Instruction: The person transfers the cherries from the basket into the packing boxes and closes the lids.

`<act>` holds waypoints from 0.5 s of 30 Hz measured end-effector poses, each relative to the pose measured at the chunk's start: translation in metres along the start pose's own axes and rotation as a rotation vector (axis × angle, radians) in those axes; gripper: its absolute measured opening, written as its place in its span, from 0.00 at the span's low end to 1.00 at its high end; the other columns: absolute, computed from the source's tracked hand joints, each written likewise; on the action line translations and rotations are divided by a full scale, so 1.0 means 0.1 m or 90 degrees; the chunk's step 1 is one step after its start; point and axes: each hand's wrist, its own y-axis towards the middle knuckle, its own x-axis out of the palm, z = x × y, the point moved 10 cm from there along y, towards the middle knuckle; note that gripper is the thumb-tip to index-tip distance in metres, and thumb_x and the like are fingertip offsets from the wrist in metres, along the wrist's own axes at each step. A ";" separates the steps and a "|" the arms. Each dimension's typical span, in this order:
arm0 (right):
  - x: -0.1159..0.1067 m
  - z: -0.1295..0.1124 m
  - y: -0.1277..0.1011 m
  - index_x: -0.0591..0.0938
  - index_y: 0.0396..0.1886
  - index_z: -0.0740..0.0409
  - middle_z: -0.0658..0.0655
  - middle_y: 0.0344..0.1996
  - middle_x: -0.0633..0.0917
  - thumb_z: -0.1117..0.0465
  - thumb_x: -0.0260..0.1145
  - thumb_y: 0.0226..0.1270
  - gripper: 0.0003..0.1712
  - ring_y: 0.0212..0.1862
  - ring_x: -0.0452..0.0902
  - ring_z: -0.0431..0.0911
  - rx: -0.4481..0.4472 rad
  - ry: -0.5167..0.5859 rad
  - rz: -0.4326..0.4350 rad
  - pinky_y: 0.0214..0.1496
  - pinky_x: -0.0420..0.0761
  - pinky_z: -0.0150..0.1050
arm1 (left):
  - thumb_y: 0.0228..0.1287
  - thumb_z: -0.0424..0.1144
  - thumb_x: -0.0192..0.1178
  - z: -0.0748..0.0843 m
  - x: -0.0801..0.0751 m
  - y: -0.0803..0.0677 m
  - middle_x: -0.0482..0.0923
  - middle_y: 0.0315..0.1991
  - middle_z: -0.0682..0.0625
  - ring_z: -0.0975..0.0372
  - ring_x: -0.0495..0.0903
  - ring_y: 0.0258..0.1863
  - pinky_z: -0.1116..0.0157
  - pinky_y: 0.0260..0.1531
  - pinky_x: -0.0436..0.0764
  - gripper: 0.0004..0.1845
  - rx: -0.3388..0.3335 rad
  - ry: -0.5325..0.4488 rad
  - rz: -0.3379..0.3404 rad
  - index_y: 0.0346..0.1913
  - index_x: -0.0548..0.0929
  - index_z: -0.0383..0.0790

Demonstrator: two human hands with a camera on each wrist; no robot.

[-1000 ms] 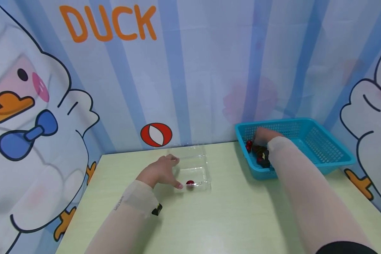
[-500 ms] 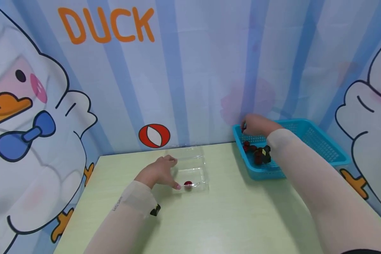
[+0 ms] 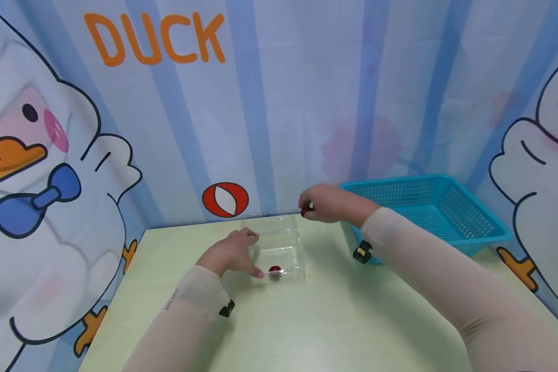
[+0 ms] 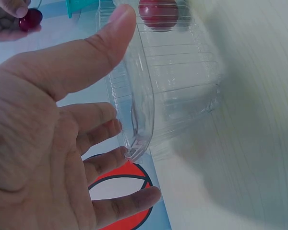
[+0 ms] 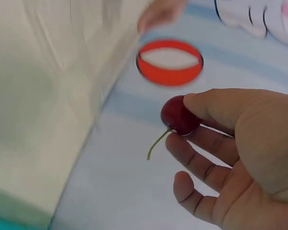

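My right hand (image 3: 327, 203) pinches a dark red cherry (image 5: 177, 115) between thumb and fingertips, its green stem hanging free. It is in the air between the blue basket (image 3: 485, 238) and a clear plastic box (image 3: 281, 253). One red cherry (image 4: 158, 13) lies inside that box, at the end nearest me. At the box's left side rests my left hand (image 3: 230, 253), fingers spread and fairly straight, with the thumb by the near corner and fingertips against the wall. My right hand and forearm hide the left part of the basket.
The pale wooden table (image 3: 307, 320) carries both containers. Directly behind it hangs a blue striped curtain (image 3: 297, 103) with duck drawings. The basket stands at the back right, near the table's edge. A small black device (image 3: 362, 252) sits at my right wrist.
My right hand has come up out of the basket with a cherry and moved left towards the clear box. The left hand has stayed at the box.
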 end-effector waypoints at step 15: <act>0.92 -0.62 0.26 0.93 0.52 0.54 0.49 0.42 0.92 0.61 0.73 0.83 0.07 0.43 0.84 0.42 -0.092 -0.007 -0.089 0.56 0.91 0.39 | 0.55 0.56 0.90 -0.01 -0.01 0.01 0.64 0.89 0.48 0.45 0.65 0.86 0.35 0.77 0.80 0.60 -0.015 0.002 -0.002 0.89 0.69 0.49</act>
